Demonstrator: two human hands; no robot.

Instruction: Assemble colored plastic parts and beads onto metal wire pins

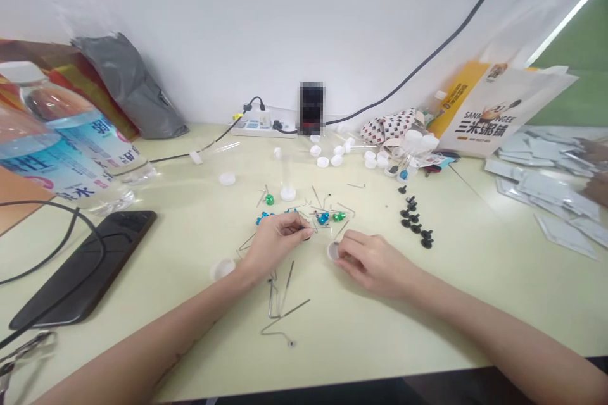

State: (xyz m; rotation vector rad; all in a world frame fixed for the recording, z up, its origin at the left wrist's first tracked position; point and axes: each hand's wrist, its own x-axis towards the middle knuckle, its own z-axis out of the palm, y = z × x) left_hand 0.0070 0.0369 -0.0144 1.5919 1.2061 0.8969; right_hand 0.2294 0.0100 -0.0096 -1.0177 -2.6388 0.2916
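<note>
Near the middle of the pale table, my left hand (280, 240) pinches a small dark piece (306, 234) at its fingertips. To its right, my right hand (373, 261) has its fingers closed on the edge of a white round cap (333, 251). Beyond the hands lie blue parts (323, 218), green parts (339, 217) and several thin bent metal rods (287, 285), some of them nearer the front edge. Another round translucent cap (224, 269) sits beside my left wrist. A clear tube with a white base (288, 193) stands behind my left hand.
Black round pieces (415, 228) lie to the right, with flat white packets (546, 183) farther over. White caps (337, 155) are scattered by the power strip (266, 123). On the left are a phone (85, 266), water bottles (80, 133) and cables. A paper bag (498, 107) stands back right.
</note>
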